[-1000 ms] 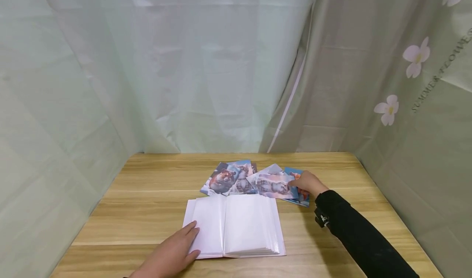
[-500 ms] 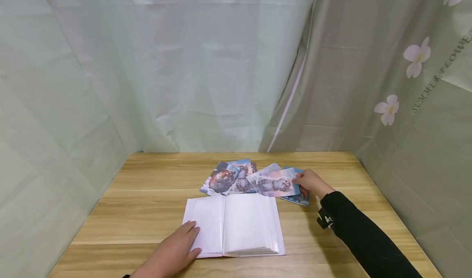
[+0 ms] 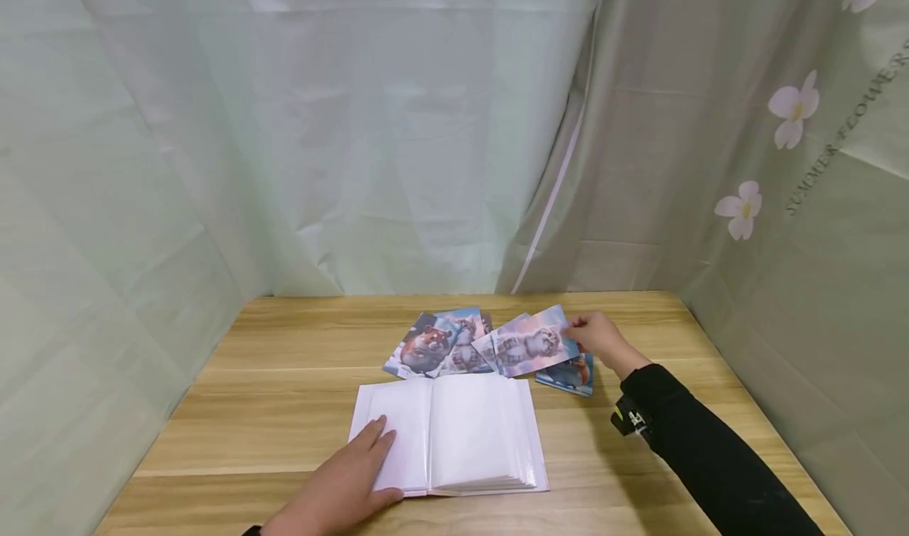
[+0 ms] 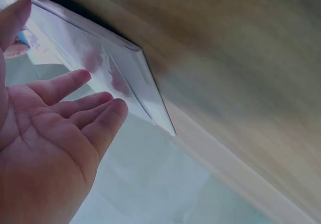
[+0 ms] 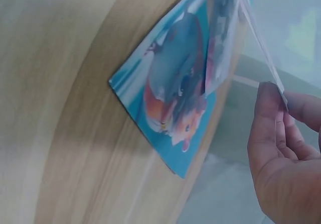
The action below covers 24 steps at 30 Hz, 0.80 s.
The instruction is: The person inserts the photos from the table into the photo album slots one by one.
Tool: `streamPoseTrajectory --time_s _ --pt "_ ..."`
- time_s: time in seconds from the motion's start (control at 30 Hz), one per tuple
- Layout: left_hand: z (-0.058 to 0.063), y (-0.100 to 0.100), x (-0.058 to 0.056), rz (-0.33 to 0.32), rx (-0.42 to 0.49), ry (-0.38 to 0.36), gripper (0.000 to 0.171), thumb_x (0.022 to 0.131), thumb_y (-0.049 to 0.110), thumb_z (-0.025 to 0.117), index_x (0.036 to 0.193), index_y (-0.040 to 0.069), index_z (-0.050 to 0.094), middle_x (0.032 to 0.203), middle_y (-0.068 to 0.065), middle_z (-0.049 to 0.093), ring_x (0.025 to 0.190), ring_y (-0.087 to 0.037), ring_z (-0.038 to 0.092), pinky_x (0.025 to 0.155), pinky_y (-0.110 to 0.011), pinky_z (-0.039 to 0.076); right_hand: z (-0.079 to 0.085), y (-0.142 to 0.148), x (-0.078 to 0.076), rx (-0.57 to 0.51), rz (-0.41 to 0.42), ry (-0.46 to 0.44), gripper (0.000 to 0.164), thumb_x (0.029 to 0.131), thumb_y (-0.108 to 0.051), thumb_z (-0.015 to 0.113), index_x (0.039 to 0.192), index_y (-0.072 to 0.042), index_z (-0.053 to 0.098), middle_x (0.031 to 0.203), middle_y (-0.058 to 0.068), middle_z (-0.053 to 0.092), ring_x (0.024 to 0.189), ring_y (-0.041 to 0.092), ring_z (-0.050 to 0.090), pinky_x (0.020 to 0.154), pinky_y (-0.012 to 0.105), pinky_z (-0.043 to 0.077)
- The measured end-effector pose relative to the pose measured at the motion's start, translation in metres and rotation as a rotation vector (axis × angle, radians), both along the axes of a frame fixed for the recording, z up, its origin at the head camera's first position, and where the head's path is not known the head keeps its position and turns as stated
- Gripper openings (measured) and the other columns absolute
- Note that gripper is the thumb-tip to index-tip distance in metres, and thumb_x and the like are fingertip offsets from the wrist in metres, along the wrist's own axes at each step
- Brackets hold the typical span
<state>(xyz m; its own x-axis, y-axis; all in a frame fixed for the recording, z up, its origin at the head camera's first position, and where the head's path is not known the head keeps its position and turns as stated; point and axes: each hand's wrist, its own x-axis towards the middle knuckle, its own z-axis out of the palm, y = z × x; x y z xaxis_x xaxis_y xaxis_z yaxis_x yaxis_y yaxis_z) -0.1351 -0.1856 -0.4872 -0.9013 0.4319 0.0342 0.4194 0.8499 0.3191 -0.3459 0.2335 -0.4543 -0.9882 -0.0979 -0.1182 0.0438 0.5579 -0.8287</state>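
A white photo album (image 3: pixel 476 433) lies spread at blank-looking pages near the front of the table. My left hand (image 3: pixel 348 473) is at its left page, fingers extended; the left wrist view shows that hand (image 4: pixel 55 128) with straight, spread fingers beside the album (image 4: pixel 95 48). With thumb and fingers my right hand (image 3: pixel 600 342) pinches the right edge of a photo card (image 3: pixel 533 342) showing a pale, fluffy animal. In the right wrist view the right hand (image 5: pixel 286 148) grips that card (image 5: pixel 261 38) edge-on, its right end raised above a blue photo card (image 5: pixel 175 83) with an orange animal.
Left of the held card, several overlapping photo cards (image 3: pixel 429 346) lie behind the album. The wooden table (image 3: pixel 270 394) is enclosed by a pale curtain (image 3: pixel 398 165) at the back and sides, with flower prints on the right.
My right hand has lifted the right end of the photo card and tilted it upward, uncovering more of the blue card's lower part. My left hand has slid slightly right over the album page.
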Motion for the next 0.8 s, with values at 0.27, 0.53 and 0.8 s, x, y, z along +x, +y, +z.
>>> streamPoseTrajectory --time_s 0.27,0.53,0.8 --pt "0.003 0.003 -0.001 -0.013 0.052 -0.042 0.089 0.079 0.039 0.084 0.144 -0.008 0.045 0.152 -0.036 0.033 0.139 -0.046 0.038 0.108 -0.055 0.039 0.019 0.001 0.000 0.032 0.035 0.062 0.018 0.098 -0.010 0.065 0.104 0.007 0.062 0.076 0.005 0.061 0.063 0.014 0.054 0.063 0.031 0.052" --pt "0.004 0.003 -0.003 -0.029 0.042 -0.069 0.086 0.079 0.040 0.083 0.142 -0.007 0.048 0.148 -0.038 0.037 0.136 -0.049 0.040 0.106 -0.058 0.040 0.052 -0.015 -0.005 0.058 0.107 0.199 0.019 0.096 -0.013 0.067 0.105 0.003 0.068 0.089 0.013 0.068 0.069 0.019 0.058 0.065 0.032 0.054" --pt "0.001 0.003 -0.003 -0.030 -0.004 -0.056 0.083 0.082 0.042 0.080 0.142 -0.005 0.050 0.148 -0.034 0.040 0.136 -0.046 0.042 0.106 -0.056 0.042 0.067 -0.064 -0.021 -0.051 0.145 0.215 0.019 0.095 -0.011 0.069 0.106 0.005 0.068 0.087 0.009 0.068 0.071 0.014 0.058 0.065 0.027 0.053"
